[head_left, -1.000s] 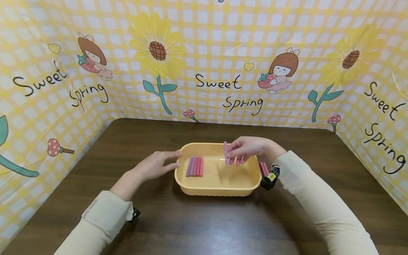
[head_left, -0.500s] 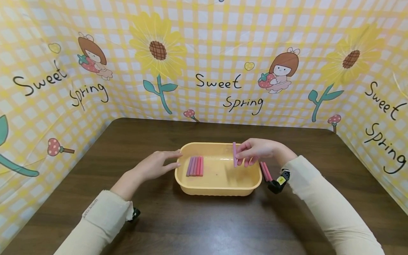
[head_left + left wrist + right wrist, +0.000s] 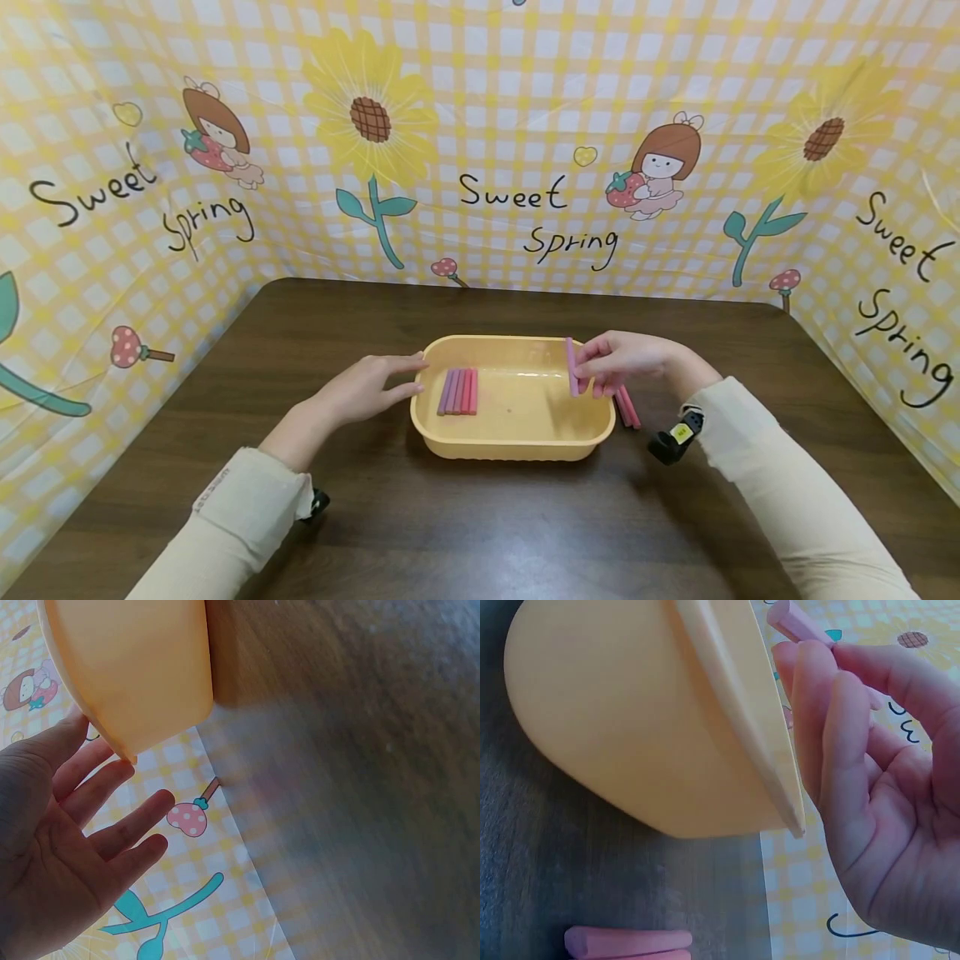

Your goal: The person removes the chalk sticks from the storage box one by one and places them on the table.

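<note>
With the tub's middle as my clock centre, my right hand pinches a lilac stick between thumb and fingers, holding it above the yellow tub at about two o'clock. My left hand, fingers apart, touches the rim at nine o'clock. Inside, toward nine, a row of purple, pink and red sticks lies side by side. Two pinkish sticks lie on the brown table at three o'clock, just beside the tub.

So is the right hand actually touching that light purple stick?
Touching. The right wrist view shows the right hand gripping the light purple stick, with one end poking out beyond the grip.
</note>
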Demonstrator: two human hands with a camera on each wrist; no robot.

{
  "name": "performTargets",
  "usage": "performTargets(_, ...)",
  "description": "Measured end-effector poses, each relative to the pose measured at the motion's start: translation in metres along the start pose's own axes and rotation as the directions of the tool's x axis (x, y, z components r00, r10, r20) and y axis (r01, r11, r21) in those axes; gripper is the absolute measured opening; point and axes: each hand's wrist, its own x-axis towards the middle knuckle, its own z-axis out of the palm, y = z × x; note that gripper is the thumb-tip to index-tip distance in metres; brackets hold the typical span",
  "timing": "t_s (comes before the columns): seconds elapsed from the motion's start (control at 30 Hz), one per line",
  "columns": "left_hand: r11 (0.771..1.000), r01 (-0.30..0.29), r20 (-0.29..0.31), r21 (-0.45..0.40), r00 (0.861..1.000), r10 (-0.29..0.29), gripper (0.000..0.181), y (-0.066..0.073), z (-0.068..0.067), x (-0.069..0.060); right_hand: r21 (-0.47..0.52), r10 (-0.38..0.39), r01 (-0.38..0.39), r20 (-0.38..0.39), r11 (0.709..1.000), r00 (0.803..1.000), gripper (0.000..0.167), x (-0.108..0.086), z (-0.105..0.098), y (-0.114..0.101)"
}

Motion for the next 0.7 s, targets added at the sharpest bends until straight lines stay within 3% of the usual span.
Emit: performTargets(0.7, 1.000, -0.010, -0.003, -0.002, 1.000, 0.010, 0.045, 0.000, 0.001, -0.001, -0.002, 0.000, -0.001, -0.078, 1.000, 0.997, 0.015, -0.029, -0.010, 0.026)
